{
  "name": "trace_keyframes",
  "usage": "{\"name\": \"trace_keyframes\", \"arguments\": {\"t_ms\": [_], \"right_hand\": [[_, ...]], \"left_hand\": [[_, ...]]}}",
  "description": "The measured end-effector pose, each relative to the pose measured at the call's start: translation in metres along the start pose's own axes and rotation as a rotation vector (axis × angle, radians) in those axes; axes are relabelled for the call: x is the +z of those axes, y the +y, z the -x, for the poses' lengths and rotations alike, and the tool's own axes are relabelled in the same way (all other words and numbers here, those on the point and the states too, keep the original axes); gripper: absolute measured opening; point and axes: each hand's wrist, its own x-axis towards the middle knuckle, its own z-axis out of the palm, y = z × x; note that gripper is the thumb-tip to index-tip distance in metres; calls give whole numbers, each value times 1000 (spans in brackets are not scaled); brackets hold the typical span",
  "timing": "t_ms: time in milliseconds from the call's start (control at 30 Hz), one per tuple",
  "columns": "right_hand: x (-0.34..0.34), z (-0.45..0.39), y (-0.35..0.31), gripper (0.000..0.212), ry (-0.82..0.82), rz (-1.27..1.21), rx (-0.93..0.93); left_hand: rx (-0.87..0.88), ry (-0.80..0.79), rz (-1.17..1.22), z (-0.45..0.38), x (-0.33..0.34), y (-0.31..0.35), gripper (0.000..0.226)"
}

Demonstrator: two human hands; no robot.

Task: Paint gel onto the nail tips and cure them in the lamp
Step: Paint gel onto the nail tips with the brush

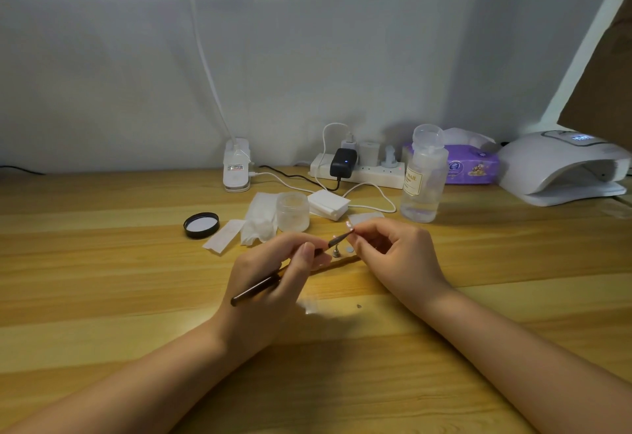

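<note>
The fingers (359, 233) of the right hand (400, 259) are pinched narrowly on a small nail tip (349, 226), held raised above the table (102, 262) at the centre of the view. The tip is too small for its exact seating to be made out. The left hand (273, 283) is curled around a dark brush (263, 288) in a pen grip, with the bristle end brought to the nail tip; whether contact is made cannot be told.

The nail tip is judged to be very light, thin, stiff and smooth, and likely to slip or flip if pressed hard. Hold is best taken at its edges or base, with the upper face left free for gel. The brush is judged light and rigid, best gripped near the ferrule for control.

A small metal stand (337, 251) is seen on the table just below the hands. Further out lie a frosted jar (292, 211), its black lid (201, 225), tissue (260, 221) and a clear bottle (424, 184). The curing lamp (561, 170) stands well apart at the far right, its mouth open towards the table.
</note>
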Motion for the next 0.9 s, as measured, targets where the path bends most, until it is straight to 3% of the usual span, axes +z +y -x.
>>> {"name": "trace_keyframes", "arguments": {"t_ms": [233, 633, 767, 900], "right_hand": [[-3, 1, -3, 8, -14, -125, 73], [-2, 0, -2, 11, 14, -147, 145], [-3, -1, -2, 4, 16, -94, 157], [-2, -2, 0, 12, -16, 140, 190]], "left_hand": [[-23, 53, -24, -1, -1, -4, 31], [21, 4, 48, -1, -2, 0, 26], [3, 80, 36, -1, -3, -3, 27], [-17, 109, 18, -2, -3, -4, 24]]}}
